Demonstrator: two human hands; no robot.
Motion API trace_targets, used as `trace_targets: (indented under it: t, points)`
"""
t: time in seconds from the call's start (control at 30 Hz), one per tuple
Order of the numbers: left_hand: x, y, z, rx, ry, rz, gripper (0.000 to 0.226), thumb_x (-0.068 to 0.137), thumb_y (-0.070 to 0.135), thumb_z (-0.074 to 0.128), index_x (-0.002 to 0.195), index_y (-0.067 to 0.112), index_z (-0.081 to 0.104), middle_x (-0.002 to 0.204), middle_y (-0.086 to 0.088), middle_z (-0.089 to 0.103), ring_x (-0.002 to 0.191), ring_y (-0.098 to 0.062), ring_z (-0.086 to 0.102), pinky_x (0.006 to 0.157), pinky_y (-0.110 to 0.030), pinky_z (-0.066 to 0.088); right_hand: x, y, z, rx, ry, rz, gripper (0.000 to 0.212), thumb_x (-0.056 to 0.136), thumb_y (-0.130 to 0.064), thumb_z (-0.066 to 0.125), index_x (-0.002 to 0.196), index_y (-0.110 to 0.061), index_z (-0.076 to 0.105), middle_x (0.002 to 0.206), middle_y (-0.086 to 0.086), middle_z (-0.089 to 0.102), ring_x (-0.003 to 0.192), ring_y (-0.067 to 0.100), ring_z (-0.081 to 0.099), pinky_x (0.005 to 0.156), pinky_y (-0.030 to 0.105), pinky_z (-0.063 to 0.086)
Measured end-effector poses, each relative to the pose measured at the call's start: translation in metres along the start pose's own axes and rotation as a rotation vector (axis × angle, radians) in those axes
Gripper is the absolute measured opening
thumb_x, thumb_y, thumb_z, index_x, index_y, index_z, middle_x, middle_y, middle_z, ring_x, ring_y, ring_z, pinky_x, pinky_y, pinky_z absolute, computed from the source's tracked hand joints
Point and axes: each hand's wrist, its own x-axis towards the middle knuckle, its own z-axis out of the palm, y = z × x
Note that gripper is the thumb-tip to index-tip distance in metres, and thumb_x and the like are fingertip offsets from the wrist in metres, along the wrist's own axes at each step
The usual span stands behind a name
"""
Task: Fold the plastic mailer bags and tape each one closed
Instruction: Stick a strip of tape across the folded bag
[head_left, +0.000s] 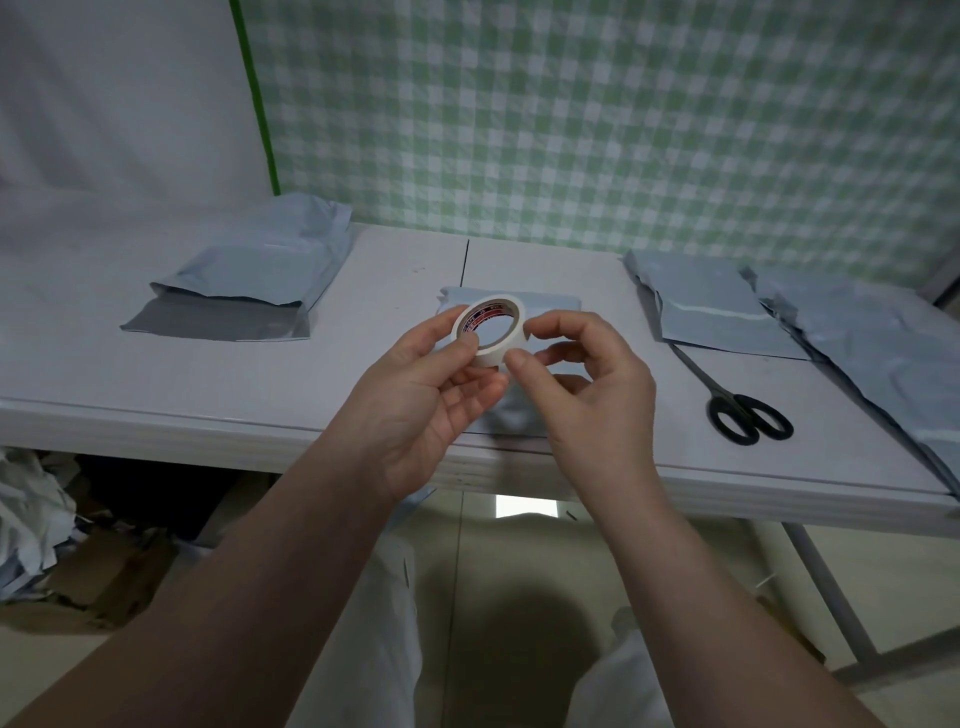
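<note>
Grip: left grip (415, 400) curls round the tape roll (491, 332), holding it up; right grip (587, 379) pinches its near edge.
Box: cardboard box (104, 566) on the floor, low left of the roll, seemingly holding crumpled plastic; too dim to be sure.
Surface: the surface (395, 270) bears a folded mailer (519, 306) right under the roll, a filled mailer (249, 275) to its left, flat mailers (727, 317) and scissors (748, 410) to its right.
Room: green checked cloth (623, 104) behind the roll.
Pose: both forearms reach in from below, palms facing each other.
</note>
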Motion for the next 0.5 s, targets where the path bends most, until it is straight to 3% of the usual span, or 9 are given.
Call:
trace_targets:
  t: [0.37, 0.43, 0.5]
  points:
    - [-0.0019, -0.0008, 0.0047, 0.009, 0.004, 0.015, 0.035, 0.092, 0.009, 0.054, 0.127, 0.012, 0.056, 0.081, -0.008, 0.065, 0.062, -0.010, 0.063, 0.058, -0.019, 0.053, -0.0049, 0.0014, 0.0014, -0.115, 0.035, -0.124, 0.014, 0.079, -0.006, 0.072, 0.078, -0.019, 0.066, 0.092, -0.005, 0.061, 0.085, 0.003, 0.059, 0.062, 0.013, 0.048]
    - [-0.0026, -0.0007, 0.0068, 0.014, 0.001, 0.025, 0.034, 0.092, 0.009, 0.054, 0.125, 0.013, 0.056, 0.077, -0.006, 0.065, 0.062, -0.010, 0.063, 0.058, -0.019, 0.053, -0.0055, -0.0004, 0.0024, 0.000, 0.031, -0.015, 0.014, 0.081, -0.007, 0.071, 0.082, -0.019, 0.063, 0.090, -0.005, 0.062, 0.080, 0.003, 0.060, 0.063, 0.019, 0.051]
    - [-0.0040, -0.0014, 0.0095, 0.033, 0.000, 0.035, 0.031, 0.092, 0.008, 0.054, 0.122, 0.014, 0.057, 0.072, -0.004, 0.067, 0.060, -0.010, 0.062, 0.057, -0.019, 0.053, -0.0043, -0.0056, 0.0037, 0.271, 0.018, 0.231, 0.014, 0.085, -0.009, 0.065, 0.094, -0.018, 0.061, 0.085, -0.005, 0.062, 0.073, 0.007, 0.059, 0.059, 0.025, 0.050]
